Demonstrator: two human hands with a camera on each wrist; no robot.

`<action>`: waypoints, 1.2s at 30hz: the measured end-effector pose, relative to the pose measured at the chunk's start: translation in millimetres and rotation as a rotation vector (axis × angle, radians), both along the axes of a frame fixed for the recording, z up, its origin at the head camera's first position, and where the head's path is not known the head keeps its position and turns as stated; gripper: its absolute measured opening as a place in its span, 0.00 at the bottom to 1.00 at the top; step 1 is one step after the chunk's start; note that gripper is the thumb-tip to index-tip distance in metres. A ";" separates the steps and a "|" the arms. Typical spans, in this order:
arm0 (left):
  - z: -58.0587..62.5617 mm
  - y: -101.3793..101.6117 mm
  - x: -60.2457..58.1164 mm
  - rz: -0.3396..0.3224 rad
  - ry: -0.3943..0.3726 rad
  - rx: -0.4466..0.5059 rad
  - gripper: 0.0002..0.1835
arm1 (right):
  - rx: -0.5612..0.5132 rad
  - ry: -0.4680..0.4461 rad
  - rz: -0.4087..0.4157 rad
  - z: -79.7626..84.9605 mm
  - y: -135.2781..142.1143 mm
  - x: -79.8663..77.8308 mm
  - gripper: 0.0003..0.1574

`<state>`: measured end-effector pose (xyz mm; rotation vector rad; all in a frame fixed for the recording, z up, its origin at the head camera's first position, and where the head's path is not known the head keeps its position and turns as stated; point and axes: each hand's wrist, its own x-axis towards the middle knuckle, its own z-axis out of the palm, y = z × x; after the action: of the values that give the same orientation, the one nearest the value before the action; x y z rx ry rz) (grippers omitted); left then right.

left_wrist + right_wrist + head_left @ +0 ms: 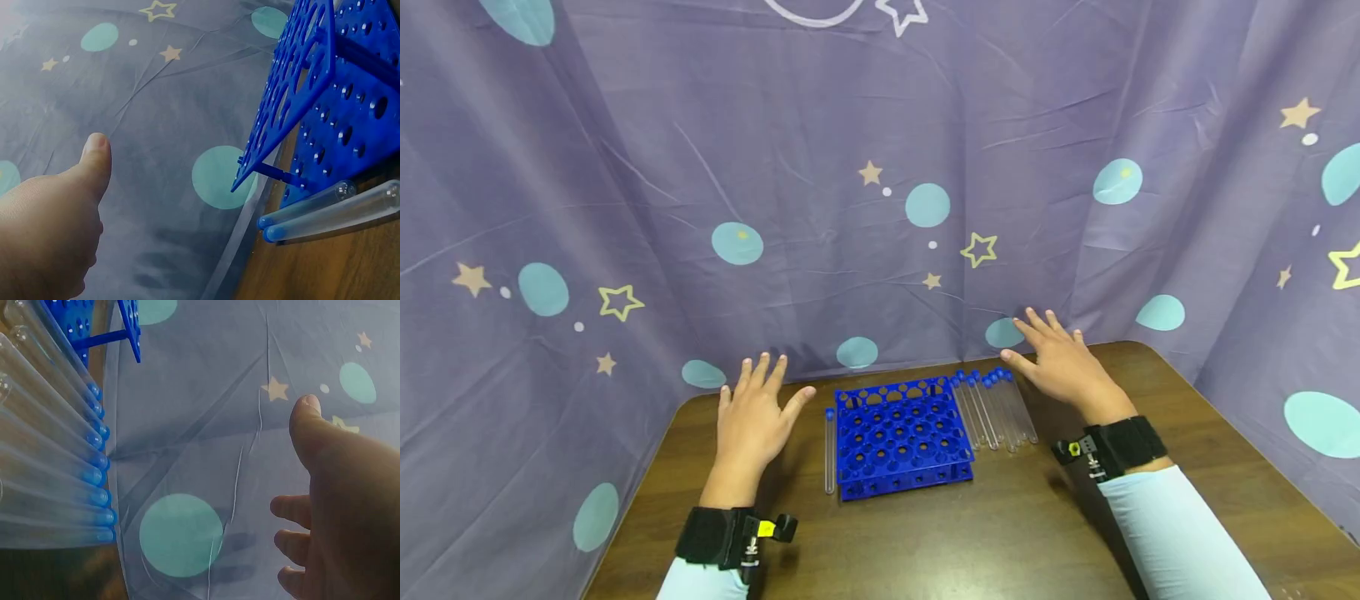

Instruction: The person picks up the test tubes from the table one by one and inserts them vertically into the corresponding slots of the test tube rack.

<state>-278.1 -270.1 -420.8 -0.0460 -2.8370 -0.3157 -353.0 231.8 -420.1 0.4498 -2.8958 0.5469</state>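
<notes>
My left hand (754, 421) hovers left of a blue test tube rack (902, 433), fingers spread, holding nothing. In the left wrist view its thumb (95, 159) points up, apart from the rack. Between hand and rack, a clear test tube (830, 454) with a blue cap lies on the table; two tube shapes (337, 212) show there in the left wrist view. My right hand (1063, 367), also spread and holding nothing, is raised beside several capped test tubes (992, 412) lying right of the rack. The right wrist view shows these tubes (56, 475) side by side, apart from the hand.
The brown wooden table (910, 550) carries the rack and tubes. Behind its far edge and along both sides hangs a purple curtain (820, 275) with stars and teal ovals. A strapped wrist camera (767, 529) sits on the left wrist, another (1078, 450) on the right.
</notes>
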 end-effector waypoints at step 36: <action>-61.6 18.2 -19.2 -0.030 -0.283 0.291 0.15 | -0.550 -0.554 0.146 -51.4 -93.2 -13.3 0.41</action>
<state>-297.4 -251.9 -482.4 0.0184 -3.0336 -0.7959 -366.3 138.6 -471.4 0.4789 -2.9992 1.6640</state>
